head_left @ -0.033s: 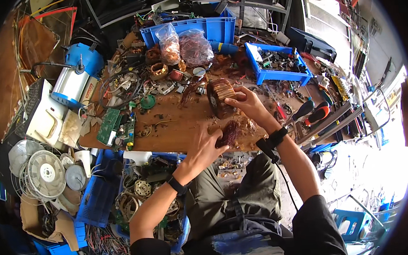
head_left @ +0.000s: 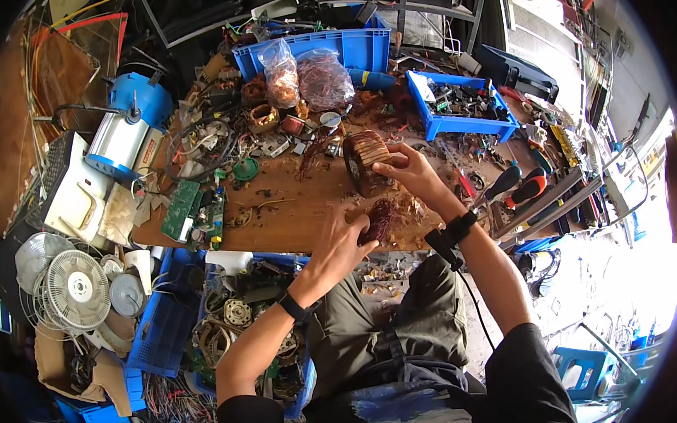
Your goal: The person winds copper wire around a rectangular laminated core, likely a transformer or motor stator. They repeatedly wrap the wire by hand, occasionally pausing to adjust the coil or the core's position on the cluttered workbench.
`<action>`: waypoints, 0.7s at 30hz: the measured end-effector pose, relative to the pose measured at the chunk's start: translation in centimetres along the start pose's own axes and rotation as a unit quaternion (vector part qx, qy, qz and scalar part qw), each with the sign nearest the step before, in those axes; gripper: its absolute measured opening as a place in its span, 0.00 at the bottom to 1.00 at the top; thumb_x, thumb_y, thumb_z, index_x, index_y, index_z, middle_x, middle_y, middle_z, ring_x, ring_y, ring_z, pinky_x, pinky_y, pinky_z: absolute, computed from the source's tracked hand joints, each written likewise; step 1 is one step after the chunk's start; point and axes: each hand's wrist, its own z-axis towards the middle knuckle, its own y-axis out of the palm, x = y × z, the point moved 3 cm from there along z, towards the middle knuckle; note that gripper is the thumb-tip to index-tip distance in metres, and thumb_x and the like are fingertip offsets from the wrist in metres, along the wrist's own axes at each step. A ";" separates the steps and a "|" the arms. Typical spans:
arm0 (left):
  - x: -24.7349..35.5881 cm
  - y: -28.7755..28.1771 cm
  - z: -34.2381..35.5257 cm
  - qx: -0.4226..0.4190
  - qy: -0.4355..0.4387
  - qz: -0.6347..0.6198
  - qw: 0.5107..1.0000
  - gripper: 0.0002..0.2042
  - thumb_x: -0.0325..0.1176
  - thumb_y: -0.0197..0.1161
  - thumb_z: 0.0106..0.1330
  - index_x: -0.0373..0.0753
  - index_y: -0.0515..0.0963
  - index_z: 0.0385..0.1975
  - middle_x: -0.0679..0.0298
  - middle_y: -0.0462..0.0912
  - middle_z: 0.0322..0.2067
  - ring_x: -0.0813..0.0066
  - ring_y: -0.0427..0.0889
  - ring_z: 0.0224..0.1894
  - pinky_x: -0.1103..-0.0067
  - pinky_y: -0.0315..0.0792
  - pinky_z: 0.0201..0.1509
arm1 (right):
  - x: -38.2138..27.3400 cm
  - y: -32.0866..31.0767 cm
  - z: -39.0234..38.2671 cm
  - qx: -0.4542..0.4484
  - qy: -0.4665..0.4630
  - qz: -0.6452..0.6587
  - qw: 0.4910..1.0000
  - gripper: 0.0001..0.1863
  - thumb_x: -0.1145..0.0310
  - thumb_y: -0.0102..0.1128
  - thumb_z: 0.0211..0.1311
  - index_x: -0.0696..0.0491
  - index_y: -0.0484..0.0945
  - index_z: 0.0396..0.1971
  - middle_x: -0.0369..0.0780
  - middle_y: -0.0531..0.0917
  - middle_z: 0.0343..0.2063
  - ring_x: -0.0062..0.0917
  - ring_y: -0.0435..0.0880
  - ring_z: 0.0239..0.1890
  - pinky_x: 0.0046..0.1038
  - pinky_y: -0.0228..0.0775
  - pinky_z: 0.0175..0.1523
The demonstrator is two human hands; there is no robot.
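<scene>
My left hand is closed around a tangle of dark red enamelled wire near the front edge of the workbench. Just beyond it stands a motor stator, a round core with copper-coloured windings and a dark end face. My right hand grips the stator's right side, thumb and fingers pressed against it. Loose red wire lies to the stator's left. Small scraps are scattered around both pieces.
Bags of copper wire sit before a blue crate. At the right are a blue tray of small parts and screwdrivers. Green circuit boards lie left. A fan and full bins stand below the bench.
</scene>
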 end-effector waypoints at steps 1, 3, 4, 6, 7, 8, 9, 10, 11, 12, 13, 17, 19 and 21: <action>-0.2 0.1 -0.2 -0.005 0.009 -0.009 1.000 0.18 0.35 0.80 0.54 0.33 0.82 0.39 0.46 0.76 0.54 0.48 0.79 0.56 0.62 0.77 0.59 | -0.1 0.0 0.1 0.003 -0.007 -0.008 1.000 0.27 0.63 0.75 0.68 0.60 0.74 0.59 0.44 0.90 0.45 0.21 0.87 0.48 0.26 0.78 0.52; -1.3 0.3 -1.0 -0.017 0.028 -0.028 0.999 0.14 0.28 0.78 0.54 0.32 0.81 0.38 0.51 0.79 0.48 0.55 0.83 0.47 0.67 0.80 0.49 | 0.5 -0.1 0.6 0.003 0.002 -0.018 1.000 0.29 0.62 0.76 0.67 0.61 0.74 0.60 0.45 0.90 0.46 0.21 0.87 0.48 0.26 0.78 0.52; -1.1 -0.6 -0.9 -0.023 0.018 -0.042 0.999 0.14 0.28 0.77 0.54 0.32 0.80 0.36 0.52 0.79 0.45 0.58 0.82 0.43 0.68 0.79 0.46 | 0.6 -0.3 0.5 0.005 0.009 -0.024 1.000 0.30 0.61 0.76 0.67 0.61 0.74 0.60 0.45 0.90 0.47 0.21 0.87 0.48 0.26 0.78 0.51; -0.9 -3.2 -1.1 -0.034 0.000 -0.069 0.997 0.12 0.26 0.75 0.54 0.32 0.78 0.33 0.55 0.78 0.39 0.64 0.81 0.36 0.70 0.78 0.38 | -0.1 -0.3 -0.1 0.009 0.011 -0.024 1.000 0.31 0.60 0.76 0.66 0.62 0.74 0.61 0.44 0.90 0.47 0.20 0.87 0.48 0.26 0.78 0.52; -1.5 -4.4 -1.4 -0.006 0.005 -0.067 0.998 0.12 0.26 0.74 0.54 0.32 0.74 0.29 0.57 0.75 0.40 0.68 0.77 0.34 0.71 0.75 0.36 | -0.4 -0.1 -0.2 0.008 0.011 -0.023 1.000 0.32 0.60 0.76 0.66 0.62 0.73 0.62 0.43 0.90 0.47 0.20 0.87 0.48 0.26 0.77 0.52; -2.3 -4.9 -1.2 0.032 -0.006 -0.092 0.995 0.13 0.25 0.74 0.55 0.33 0.72 0.27 0.57 0.75 0.43 0.68 0.77 0.34 0.72 0.75 0.37 | -0.4 -0.1 -0.2 0.008 0.004 -0.021 1.000 0.32 0.59 0.76 0.67 0.62 0.74 0.62 0.43 0.90 0.47 0.20 0.86 0.48 0.26 0.77 0.52; -2.5 -5.6 -0.7 0.037 -0.016 -0.077 0.996 0.13 0.26 0.74 0.55 0.34 0.72 0.27 0.57 0.74 0.45 0.68 0.77 0.35 0.72 0.75 0.38 | -0.3 -0.3 -0.2 0.010 -0.001 -0.019 1.000 0.33 0.59 0.76 0.67 0.63 0.74 0.62 0.43 0.90 0.48 0.20 0.86 0.49 0.25 0.77 0.53; -2.8 -6.4 -0.2 0.048 -0.029 -0.062 0.997 0.13 0.26 0.74 0.56 0.34 0.72 0.28 0.58 0.74 0.46 0.68 0.77 0.36 0.73 0.75 0.40 | -0.3 -0.3 -0.1 0.006 -0.008 -0.019 1.000 0.33 0.58 0.76 0.67 0.63 0.75 0.62 0.42 0.90 0.48 0.20 0.86 0.49 0.25 0.77 0.53; -3.6 -6.4 0.2 0.070 0.003 -0.052 0.996 0.14 0.27 0.74 0.57 0.34 0.71 0.28 0.57 0.75 0.44 0.67 0.78 0.38 0.73 0.75 0.44 | -0.1 -0.3 -0.2 0.003 0.003 -0.021 1.000 0.33 0.58 0.75 0.67 0.64 0.75 0.63 0.42 0.89 0.49 0.20 0.86 0.49 0.25 0.77 0.54; -4.3 -6.7 1.0 0.021 -0.031 -0.073 0.997 0.14 0.28 0.73 0.60 0.34 0.70 0.30 0.56 0.77 0.42 0.65 0.80 0.41 0.72 0.74 0.46 | -0.1 -0.3 0.0 -0.002 0.011 -0.024 1.000 0.33 0.57 0.75 0.67 0.64 0.75 0.63 0.42 0.89 0.50 0.20 0.85 0.50 0.26 0.76 0.55; -4.9 -6.3 1.3 -0.004 -0.042 -0.074 0.996 0.14 0.29 0.72 0.63 0.34 0.69 0.33 0.56 0.77 0.39 0.64 0.81 0.41 0.71 0.75 0.46 | -0.1 -0.3 0.2 -0.006 0.020 -0.028 0.999 0.34 0.57 0.75 0.67 0.64 0.76 0.64 0.42 0.89 0.51 0.20 0.85 0.51 0.26 0.76 0.56; -5.1 -5.9 3.5 -0.065 -0.098 -0.080 0.990 0.14 0.29 0.68 0.70 0.35 0.68 0.43 0.55 0.79 0.36 0.60 0.84 0.41 0.68 0.75 0.45 | 0.6 -0.5 0.2 -0.043 0.027 0.013 0.999 0.30 0.58 0.71 0.71 0.63 0.77 0.64 0.40 0.86 0.56 0.21 0.81 0.58 0.27 0.70 0.67; -5.0 -5.5 4.8 -0.036 -0.047 -0.087 0.994 0.14 0.30 0.67 0.72 0.35 0.67 0.46 0.53 0.82 0.37 0.57 0.85 0.41 0.67 0.76 0.45 | 0.2 -0.4 0.2 -0.055 0.031 0.007 0.998 0.31 0.56 0.70 0.72 0.62 0.76 0.64 0.40 0.85 0.57 0.21 0.80 0.59 0.27 0.68 0.68; -5.6 -4.1 5.7 -0.011 -0.020 -0.094 0.995 0.13 0.31 0.65 0.74 0.33 0.71 0.51 0.48 0.87 0.44 0.53 0.88 0.46 0.66 0.78 0.49 | -0.1 -0.2 0.3 -0.062 0.039 0.008 0.997 0.31 0.54 0.68 0.73 0.62 0.76 0.65 0.40 0.84 0.58 0.22 0.79 0.60 0.28 0.67 0.69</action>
